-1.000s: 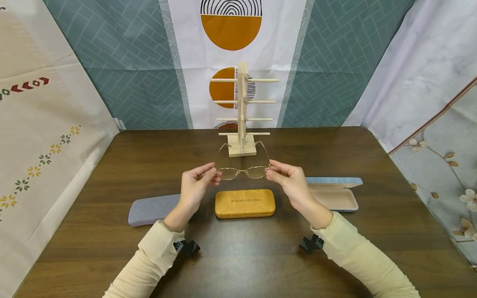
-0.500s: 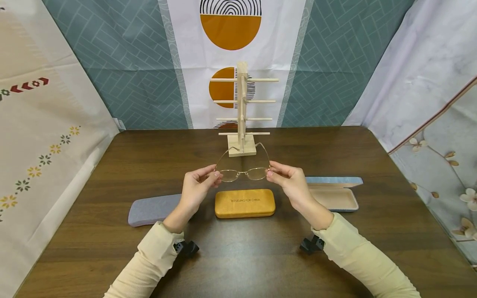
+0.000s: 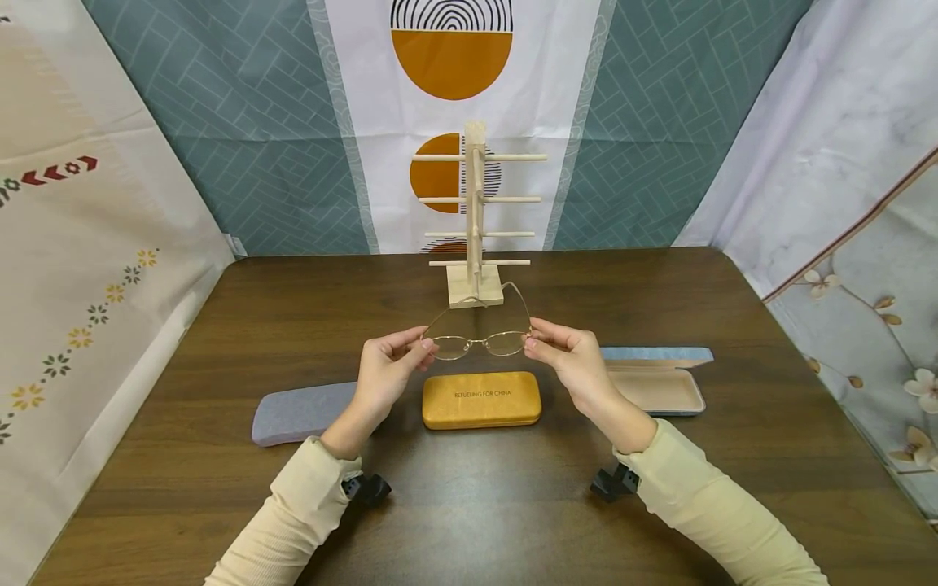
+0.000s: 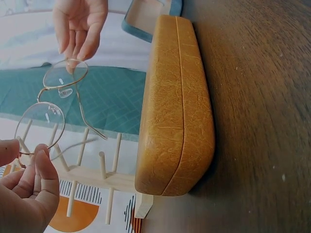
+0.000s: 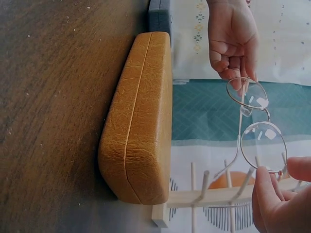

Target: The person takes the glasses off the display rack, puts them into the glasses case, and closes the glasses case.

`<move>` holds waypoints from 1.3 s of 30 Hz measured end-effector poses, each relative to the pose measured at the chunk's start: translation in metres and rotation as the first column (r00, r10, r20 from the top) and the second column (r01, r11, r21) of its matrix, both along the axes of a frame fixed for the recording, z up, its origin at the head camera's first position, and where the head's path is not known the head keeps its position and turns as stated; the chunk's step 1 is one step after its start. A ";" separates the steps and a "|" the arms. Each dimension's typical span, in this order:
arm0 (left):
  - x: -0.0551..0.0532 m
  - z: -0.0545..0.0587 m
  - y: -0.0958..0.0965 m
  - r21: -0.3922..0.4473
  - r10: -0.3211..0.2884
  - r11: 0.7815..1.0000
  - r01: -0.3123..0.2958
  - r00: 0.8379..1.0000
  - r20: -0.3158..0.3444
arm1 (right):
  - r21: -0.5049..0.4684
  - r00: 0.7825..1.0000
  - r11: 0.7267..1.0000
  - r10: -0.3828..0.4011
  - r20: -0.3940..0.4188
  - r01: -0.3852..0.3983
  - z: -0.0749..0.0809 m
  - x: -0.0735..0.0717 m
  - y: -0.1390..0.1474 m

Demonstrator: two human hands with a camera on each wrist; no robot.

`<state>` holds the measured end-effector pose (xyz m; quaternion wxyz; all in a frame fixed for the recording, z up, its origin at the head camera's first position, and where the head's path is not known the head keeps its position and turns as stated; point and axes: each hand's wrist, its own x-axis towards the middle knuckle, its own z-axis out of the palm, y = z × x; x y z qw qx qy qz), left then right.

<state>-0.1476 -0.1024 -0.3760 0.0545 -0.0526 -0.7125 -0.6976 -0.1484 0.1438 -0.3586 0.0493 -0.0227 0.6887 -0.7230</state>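
Observation:
A pair of thin gold-rimmed eyeglasses (image 3: 506, 344) is held up above the table, lenses toward me. My left hand (image 3: 388, 368) pinches the left hinge corner between thumb and fingers, and my right hand (image 3: 577, 366) pinches the right one. The right temple extends away from me, while the left temple slants inward across the middle. In the left wrist view both round lenses (image 4: 41, 121) show, with fingertips at each outer rim. Below the glasses lies a closed mustard-yellow glasses case (image 3: 481, 400), printed with dark lettering.
A wooden display stand (image 3: 475, 203) with several pegs rises behind the glasses. To the left is a closed blue-grey case (image 3: 304, 413), partly behind my left wrist. An opened light-blue case (image 3: 655, 392) with beige lining lies at right. Patterned cloths hang around the dark wooden table (image 3: 469, 513).
The left temple has swung inward from pointing away to slanting across toward the middle. The glasses have dipped slightly, and both hands keep nearly the same place.

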 end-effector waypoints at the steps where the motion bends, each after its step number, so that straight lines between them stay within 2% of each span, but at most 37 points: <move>1: 0.000 0.000 0.000 -0.003 -0.002 1.000 0.002 1.000 0.001 | 0.001 1.000 1.000 0.001 0.000 -0.001 0.000 0.000 0.000; 15: -0.001 0.002 -0.001 -0.007 -0.031 0.999 0.031 0.999 -0.018 | -0.019 1.000 1.000 0.015 -0.017 -0.016 0.002 0.000 0.001; 23: 0.000 0.003 -0.002 -0.038 -0.039 0.999 0.039 0.999 -0.013 | -0.033 1.000 0.999 0.017 -0.024 -0.017 0.002 0.001 0.002; 32: 0.002 0.002 -0.003 -0.079 -0.068 0.995 0.064 0.996 -0.056 | -0.038 0.999 0.999 0.020 -0.032 -0.022 0.001 0.002 0.005; 39: 0.003 0.002 -0.005 -0.146 -0.083 0.987 0.069 0.992 -0.094 | -0.046 0.999 0.999 0.018 -0.044 -0.020 0.002 0.005 0.006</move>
